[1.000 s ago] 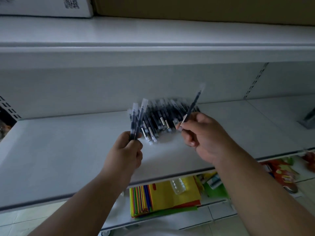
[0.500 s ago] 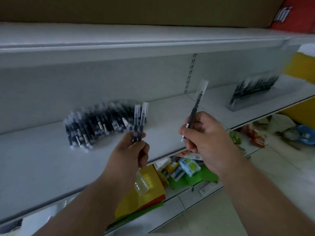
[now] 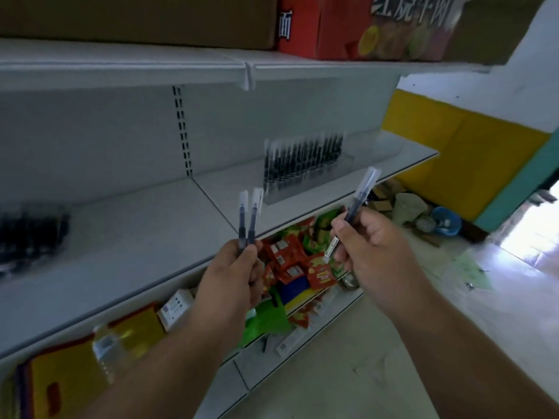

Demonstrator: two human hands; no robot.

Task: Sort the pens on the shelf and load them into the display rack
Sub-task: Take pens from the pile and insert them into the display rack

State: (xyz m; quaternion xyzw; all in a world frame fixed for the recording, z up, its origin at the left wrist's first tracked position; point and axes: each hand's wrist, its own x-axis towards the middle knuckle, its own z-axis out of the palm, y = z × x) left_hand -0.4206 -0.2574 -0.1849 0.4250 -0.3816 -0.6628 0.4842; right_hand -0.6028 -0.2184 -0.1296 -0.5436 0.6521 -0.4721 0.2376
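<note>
Nearest, left hand curled around two pens, held upright side by side, clear caps on top, lower barrels hidden in the fist. Beside it, right hand pinching a single pen between thumb and fingers, tilted up and to the right, clear cap at the far end, white-labelled end poking out below the thumb. Both hands raised in front of the white shelf, level with its front edge, apart from each other.

Below the shelf edge, a lower tier crowded with red snack packets, yellow and green packaging and a clear plastic bottle.

Farther back on the shelf, at far left, a blurred heap of loose dark pens lying flat. To the right, past the shelf seam, the clear display rack with a row of dark pens standing upright in it, caps up.

Above, on the top shelf, a brown carton and a red printed box. Farthest right, a yellow and teal wall and pale floor tiles.
</note>
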